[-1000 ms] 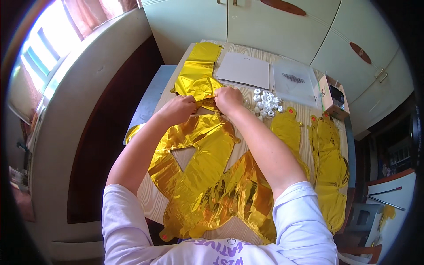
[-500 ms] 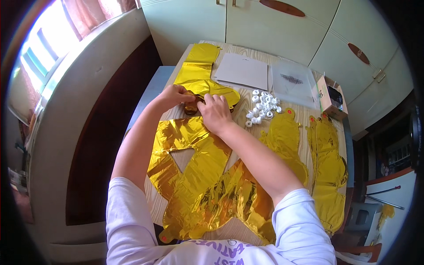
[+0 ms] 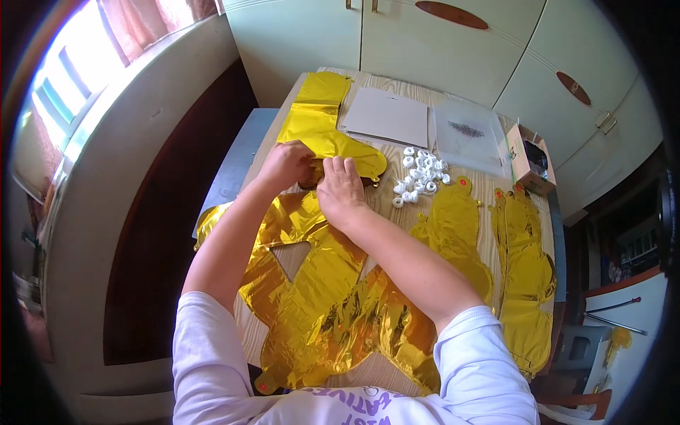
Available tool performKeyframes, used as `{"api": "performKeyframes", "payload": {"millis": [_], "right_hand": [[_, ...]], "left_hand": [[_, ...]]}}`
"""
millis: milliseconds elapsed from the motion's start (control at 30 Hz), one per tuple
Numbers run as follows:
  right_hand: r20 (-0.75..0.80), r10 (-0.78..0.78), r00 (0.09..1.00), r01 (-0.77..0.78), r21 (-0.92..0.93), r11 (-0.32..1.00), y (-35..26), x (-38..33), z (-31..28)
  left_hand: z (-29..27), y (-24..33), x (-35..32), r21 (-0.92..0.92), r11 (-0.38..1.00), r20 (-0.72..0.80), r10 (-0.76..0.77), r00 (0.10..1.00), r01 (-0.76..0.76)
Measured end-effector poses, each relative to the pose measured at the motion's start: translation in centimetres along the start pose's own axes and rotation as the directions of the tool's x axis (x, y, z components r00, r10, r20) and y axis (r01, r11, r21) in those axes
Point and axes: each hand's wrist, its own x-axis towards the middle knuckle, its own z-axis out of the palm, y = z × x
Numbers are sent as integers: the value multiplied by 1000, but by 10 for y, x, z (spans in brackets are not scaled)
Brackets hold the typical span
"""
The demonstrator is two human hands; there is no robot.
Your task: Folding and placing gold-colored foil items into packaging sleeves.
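Observation:
A large gold foil balloon (image 3: 304, 283), flat and creased with a triangular opening, spreads over the table below my hands. At its upper edge, my left hand (image 3: 285, 166) is closed on a dark gold fold of the foil. My right hand (image 3: 341, 193) is just beside it, fingers together and bent over the same fold, with its thumb partly hidden. Just beyond my fingers lies another flat gold foil balloon (image 3: 315, 117). The fold between my hands is partly covered, so I cannot tell where the two foils meet.
Several small white ribbon rolls (image 3: 423, 173) lie right of my hands. Behind them are grey-white sheets (image 3: 388, 117) and a clear plastic sleeve (image 3: 467, 138). An open box (image 3: 530, 159) stands at the right corner. More flat gold balloons (image 3: 525, 283) lie along the right side.
A part of the near balloon now shows spread out left of my left forearm. My left hand has closed into a tighter grip; my right hand has shifted slightly, its fingers closer together.

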Motion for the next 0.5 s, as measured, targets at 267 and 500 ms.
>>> {"api": "performKeyframes", "payload": {"millis": [267, 500], "right_hand": [[105, -4, 995, -17, 198, 980, 4, 1, -7], [298, 175, 939, -309, 497, 811, 18, 30, -18]], "left_hand": [[-4, -24, 49, -543, 653, -185, -707, 683, 528], [-12, -17, 59, -370, 742, -198, -651, 733, 560]]}}
